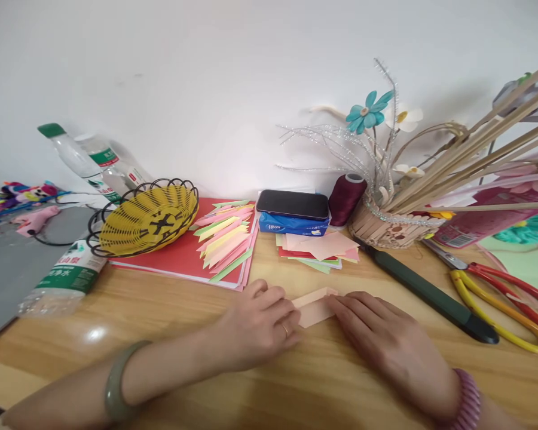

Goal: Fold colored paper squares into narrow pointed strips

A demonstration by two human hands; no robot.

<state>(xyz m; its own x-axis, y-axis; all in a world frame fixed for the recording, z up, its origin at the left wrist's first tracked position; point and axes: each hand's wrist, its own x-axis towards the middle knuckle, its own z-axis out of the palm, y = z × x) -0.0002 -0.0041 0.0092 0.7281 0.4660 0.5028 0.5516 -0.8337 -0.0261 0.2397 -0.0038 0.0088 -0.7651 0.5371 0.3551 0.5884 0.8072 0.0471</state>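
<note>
A small peach-coloured slip of paper (pixel 316 307) lies low over the wooden table between my hands, with a folded strip standing along its far edge. My left hand (pixel 266 322) has its fingers curled at the slip's left end; the fingertips are partly hidden. Over the right end, my right hand (pixel 388 340) has its fingers close together, pinching the paper's corner, with the thumb hidden beneath. Just behind my hands sits a stack of coloured paper squares (pixel 320 248). Folded paper strips (pixel 226 239) in pink, yellow and green are piled to the left.
A yellow woven basket (pixel 150 218) tilts against plastic bottles (pixel 72 275). The strips rest on red sheets (pixel 161 251). At the back are a phone (pixel 292 204) on a blue tissue pack (pixel 291 224) and maroon thread (pixel 346 200). Right are a dark green-handled tool (pixel 430 289) and scissors (pixel 506 298).
</note>
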